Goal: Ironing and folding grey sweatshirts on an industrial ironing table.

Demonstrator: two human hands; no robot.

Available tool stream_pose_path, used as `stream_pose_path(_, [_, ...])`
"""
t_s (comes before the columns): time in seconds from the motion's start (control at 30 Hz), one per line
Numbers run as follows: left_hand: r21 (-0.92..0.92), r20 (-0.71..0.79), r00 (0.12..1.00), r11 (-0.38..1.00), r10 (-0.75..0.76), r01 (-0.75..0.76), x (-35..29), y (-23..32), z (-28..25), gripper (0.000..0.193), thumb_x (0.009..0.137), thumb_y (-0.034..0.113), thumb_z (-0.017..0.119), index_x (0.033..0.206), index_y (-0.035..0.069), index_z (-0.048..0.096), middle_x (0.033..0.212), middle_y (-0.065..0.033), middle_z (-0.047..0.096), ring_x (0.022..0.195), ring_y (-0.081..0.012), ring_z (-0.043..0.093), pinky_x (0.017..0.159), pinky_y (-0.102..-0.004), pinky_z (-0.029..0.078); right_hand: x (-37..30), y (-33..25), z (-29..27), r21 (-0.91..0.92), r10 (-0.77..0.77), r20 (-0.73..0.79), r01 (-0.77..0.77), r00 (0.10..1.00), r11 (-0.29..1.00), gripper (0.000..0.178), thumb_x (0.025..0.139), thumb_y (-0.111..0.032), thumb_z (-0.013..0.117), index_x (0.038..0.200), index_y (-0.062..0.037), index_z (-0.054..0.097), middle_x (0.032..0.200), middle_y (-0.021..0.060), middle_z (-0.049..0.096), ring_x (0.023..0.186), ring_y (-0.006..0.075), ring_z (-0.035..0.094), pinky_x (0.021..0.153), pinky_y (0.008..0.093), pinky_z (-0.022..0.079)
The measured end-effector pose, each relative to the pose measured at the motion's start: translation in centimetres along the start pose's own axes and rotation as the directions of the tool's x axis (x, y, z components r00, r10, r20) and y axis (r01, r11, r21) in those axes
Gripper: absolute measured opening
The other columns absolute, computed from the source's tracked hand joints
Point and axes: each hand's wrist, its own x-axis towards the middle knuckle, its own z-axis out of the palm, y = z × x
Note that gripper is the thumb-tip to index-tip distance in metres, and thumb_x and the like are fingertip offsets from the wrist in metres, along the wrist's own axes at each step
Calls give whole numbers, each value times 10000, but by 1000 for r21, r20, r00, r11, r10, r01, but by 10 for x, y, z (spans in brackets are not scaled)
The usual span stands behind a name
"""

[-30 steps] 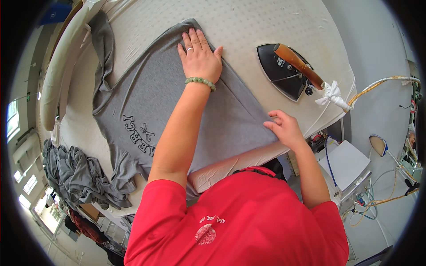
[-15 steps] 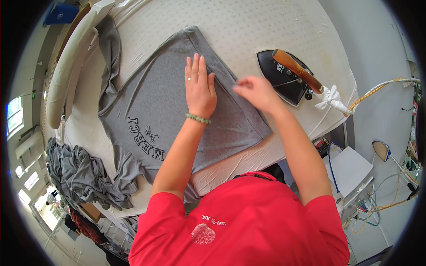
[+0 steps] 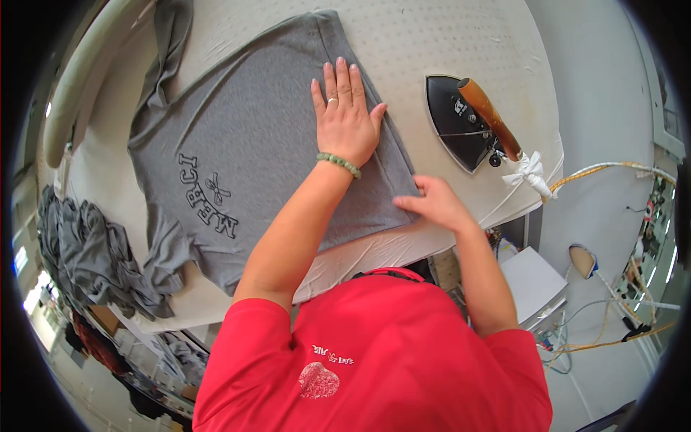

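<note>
A grey sweatshirt (image 3: 252, 115) with dark printed lettering and a small printed motif lies spread on a padded pressing table. Flat on it, near the hem side, rests my left hand (image 3: 348, 119), fingers stretched out, a ring and a green bead bracelet on it. My right hand (image 3: 435, 203) is at the hem's near corner, thumb and forefinger apart; the thumb lies over the cloth and the other fingers are partly hidden. To the right of the hem, an iron (image 3: 461, 122) with a black body and brown handle sits on the table, untouched.
Rumpled grey garments (image 3: 90, 252) are heaped at the table's left edge. A long padded arm (image 3: 75, 79) stands at the far left. From the iron, a cloth-wrapped cord (image 3: 604, 165) runs off right. A white box-like unit (image 3: 533, 284) stands below the table's right edge.
My right hand has come nearer to me, down to the hem's near corner. My left hand still lies flat on the sweatshirt, with its fingers more spread. The whole view has shifted.
</note>
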Motion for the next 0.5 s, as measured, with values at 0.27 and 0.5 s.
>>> stream_pose_path(0.27, [-89,115,991,994,68,-58,-48,33,-6,784,1032,457,547,1570,-84,368,1681,-239,321,1585,-401,246,1287,-570,168,-24,-16,5,-15,114,-162,-118,980,993,293,936,-182,785,1167,-36,681,959,27,727,835,108,676,752,303,547])
stream_pose_path(0.5, [-192,93,990,978,104,-85,-164,97,0,618,931,302,663,1481,44,549,1587,-199,469,1513,-401,377,1268,-573,235,52,-77,76,-653,-840,-55,617,539,438,684,970,-302,707,1538,-25,446,1584,208,474,1488,374,433,1226,503,345])
